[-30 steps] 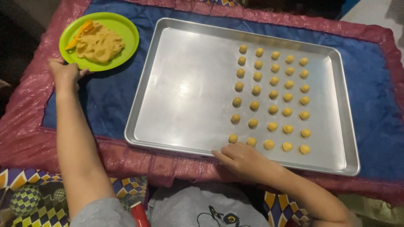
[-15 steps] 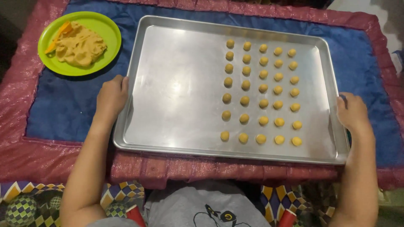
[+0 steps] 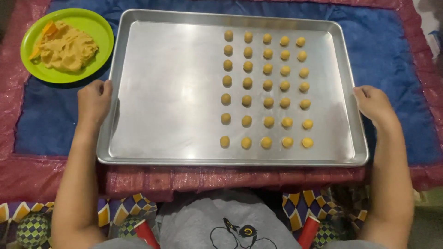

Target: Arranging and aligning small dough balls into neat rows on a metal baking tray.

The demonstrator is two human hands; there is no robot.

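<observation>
A large silver baking tray [image 3: 166, 101] lies on a blue cloth. Its right half carries several rows of small round dough balls [image 3: 266, 85]. My left hand [image 3: 93, 102] grips the tray's left rim, fingers curled over the edge. On the opposite side, my right hand [image 3: 374, 105] holds the right rim the same way. At the far left stands a green plate [image 3: 94, 27] holding a lump of tan dough [image 3: 67, 48].
The blue cloth [image 3: 397, 60] has a dark red border [image 3: 46, 177] that runs along the near edge. Below it are patterned cushions or fabric [image 3: 32, 226], two red rods [image 3: 310, 230] and my grey shirt [image 3: 230, 226].
A second ago my left hand was at the green plate and my right hand by the dough balls. Both hands moved to the tray's side rims and now grip them.
</observation>
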